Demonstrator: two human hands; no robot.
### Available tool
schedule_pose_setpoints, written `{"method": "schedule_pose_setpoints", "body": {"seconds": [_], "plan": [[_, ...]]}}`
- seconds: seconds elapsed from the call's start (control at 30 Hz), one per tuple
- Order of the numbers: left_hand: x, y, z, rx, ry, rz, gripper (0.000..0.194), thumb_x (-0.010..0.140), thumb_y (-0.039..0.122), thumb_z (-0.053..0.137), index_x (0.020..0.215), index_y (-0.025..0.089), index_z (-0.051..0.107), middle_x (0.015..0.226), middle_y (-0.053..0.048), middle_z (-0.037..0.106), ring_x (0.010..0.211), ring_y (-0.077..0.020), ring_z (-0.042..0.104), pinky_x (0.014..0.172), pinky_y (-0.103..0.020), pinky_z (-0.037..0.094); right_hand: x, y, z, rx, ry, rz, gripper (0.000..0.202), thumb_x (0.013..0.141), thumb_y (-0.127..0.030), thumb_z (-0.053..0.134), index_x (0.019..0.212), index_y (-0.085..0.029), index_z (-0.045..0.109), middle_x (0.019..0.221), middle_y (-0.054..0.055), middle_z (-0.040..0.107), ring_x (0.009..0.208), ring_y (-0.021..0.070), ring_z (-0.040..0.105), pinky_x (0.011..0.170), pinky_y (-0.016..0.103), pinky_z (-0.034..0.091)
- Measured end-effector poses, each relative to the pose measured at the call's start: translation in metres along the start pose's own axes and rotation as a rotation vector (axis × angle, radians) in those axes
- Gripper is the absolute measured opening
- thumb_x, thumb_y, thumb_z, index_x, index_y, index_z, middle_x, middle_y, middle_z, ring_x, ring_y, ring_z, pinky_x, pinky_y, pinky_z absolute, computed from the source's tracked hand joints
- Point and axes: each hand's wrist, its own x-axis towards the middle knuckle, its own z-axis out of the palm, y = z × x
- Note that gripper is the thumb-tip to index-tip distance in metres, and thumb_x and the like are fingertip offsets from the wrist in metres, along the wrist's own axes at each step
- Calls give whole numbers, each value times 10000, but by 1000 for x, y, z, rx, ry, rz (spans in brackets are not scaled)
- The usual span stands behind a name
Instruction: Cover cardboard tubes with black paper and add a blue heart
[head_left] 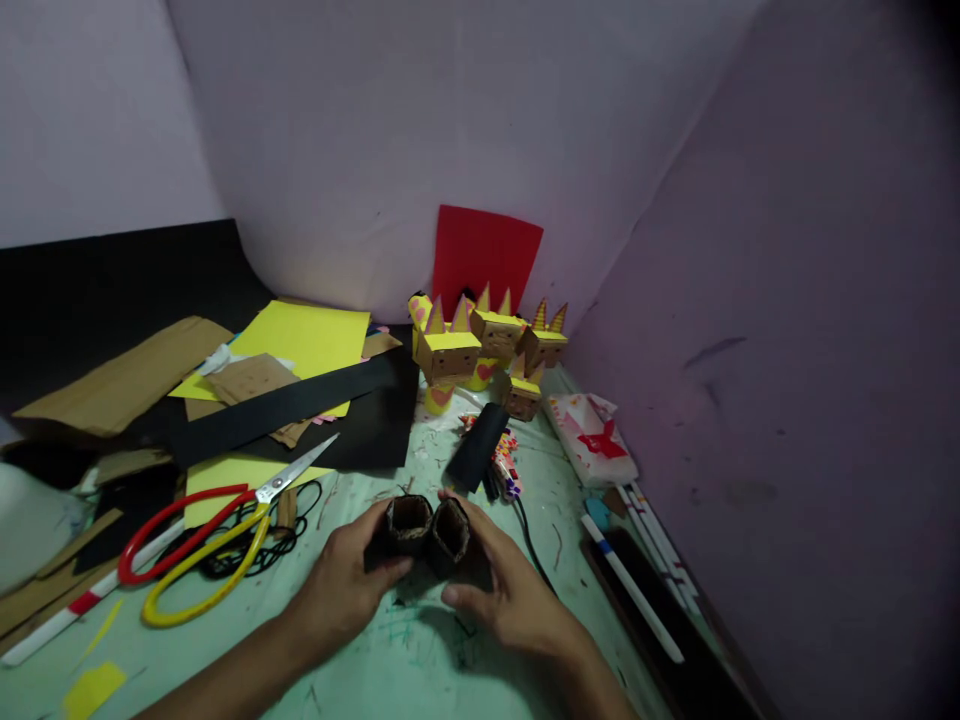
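Two open-topped tubes edge-to-edge

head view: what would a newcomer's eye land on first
Probably the bright red sheet, behind the horned cardboard figures at the back. Next come the big scissors with red and yellow handles, lying on the left. Front and centre, two dark hollow tubes show side by side between left hand and right hand.
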Motion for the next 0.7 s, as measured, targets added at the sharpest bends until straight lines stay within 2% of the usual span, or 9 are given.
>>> {"method": "schedule_pose_setpoints", "body": {"seconds": [0.1,0.17,0.27,0.33,0.4,0.5,0.7], "plan": [[0,-1,-1,1,-40,-4,365,759,233,587,1117,163,574,1001,-73,694,933,-253,630,862,-358,474,6,6,-3,178,-105,54,781,730,-298,755,1412,-218,382,1429,135,456,1301,305,430,1083,485,293],[0,0,-2,6,-46,1,350,761,237,585,1103,161,575,1021,-80,688,940,-253,625,864,-358,469,9,9,0,203,-73,32,764,712,-310,772,1382,-198,422,1373,143,514,1255,313,478,1064,474,326],[1,2,-1,5,-35,-5,331,749,241,594,1073,169,590,1006,-73,690,914,-248,628,842,-347,477,10,12,7,102,36,-22,787,670,-282,803,1362,-192,439,1319,131,556,1217,319,503,1040,447,357],[2,3,0,7,22,-34,357,726,243,615,1075,169,597,993,-65,696,914,-248,630,846,-344,477,11,13,10,23,116,-48,675,694,-241,773,1308,-199,496,1247,103,603,1141,297,553,989,406,405],[4,3,2,8,81,-76,391,697,242,636,1078,161,604,981,-63,705,914,-250,635,849,-343,480,12,12,11,-28,183,-43,438,747,-192,699,1172,-194,593,1090,67,666,997,254,609,892,352,455],[8,4,3,18,90,-109,408,656,233,669,1053,151,628,941,-58,719,898,-251,643,838,-340,485,16,10,10,-33,228,-6,211,764,-156,642,973,-183,645,896,24,675,838,206,613,768,294,469],[10,3,2,18,58,-120,418,644,254,684,1045,145,640,933,-61,721,879,-241,646,820,-340,489,17,12,7,-10,186,28,256,755,-181,667,1009,-183,634,912,18,672,856,205,598,782,294,456]]}}
